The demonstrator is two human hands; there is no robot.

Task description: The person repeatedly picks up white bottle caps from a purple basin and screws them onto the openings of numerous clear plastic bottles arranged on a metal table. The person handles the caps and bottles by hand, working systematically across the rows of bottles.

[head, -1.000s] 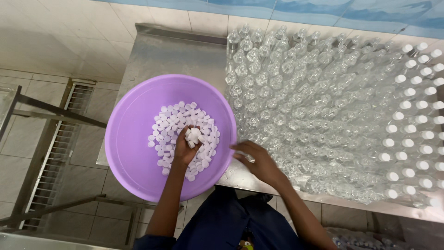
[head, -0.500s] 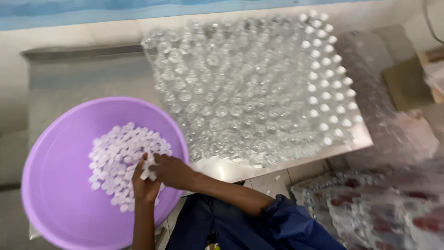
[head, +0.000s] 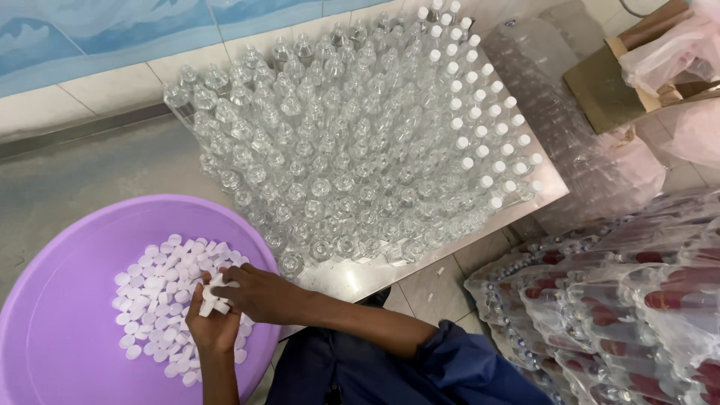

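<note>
While both hands meet over the purple basin, the left hand cups white caps and the right hand pinches some, beside the uncapped clear bottles.

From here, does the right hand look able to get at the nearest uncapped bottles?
Probably yes: the right hand is over the basin at the caps, and the nearest bottles stand just beyond the rim with nothing between.
</note>
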